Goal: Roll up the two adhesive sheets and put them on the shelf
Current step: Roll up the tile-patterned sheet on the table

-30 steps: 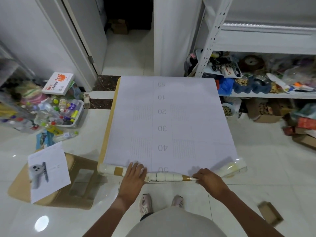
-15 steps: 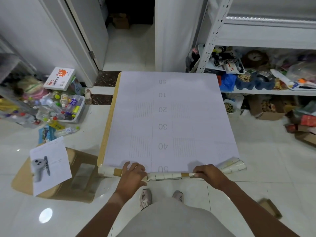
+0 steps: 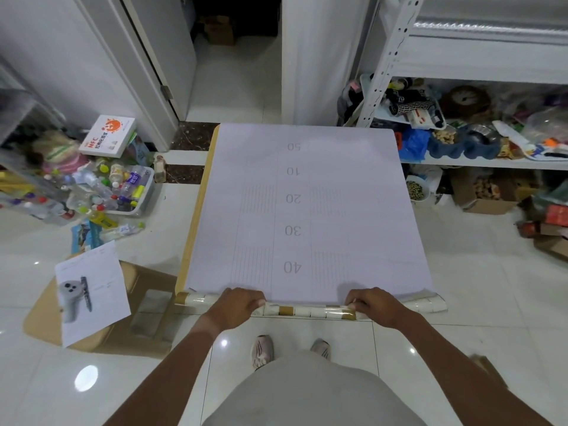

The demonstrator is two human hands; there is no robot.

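Note:
A large adhesive sheet (image 3: 307, 210) lies backing-side up on the floor, pale lilac with printed numbers 10 to 50. A second sheet shows only as a wood-coloured strip (image 3: 196, 216) along its left edge. The near edge is curled into a roll (image 3: 310, 310) with a white and gold tile pattern. My left hand (image 3: 236, 305) grips the roll left of centre. My right hand (image 3: 373, 305) grips it right of centre. A white metal shelf (image 3: 479, 162) stands at the right, its lower levels crowded with items.
A flattened cardboard box (image 3: 101, 318) with a printed paper (image 3: 92, 290) lies at the left. A tub of bottles (image 3: 123, 192) and an NFC box (image 3: 107, 136) sit further left. Boxes (image 3: 482, 195) stand under the shelf. An open doorway (image 3: 233, 72) is ahead. My shoes (image 3: 262, 352) are just behind the roll.
Both hands have curled over the near edge and turned the roll forward; the printed 50 at the near end is now wound under. The roll is thicker.

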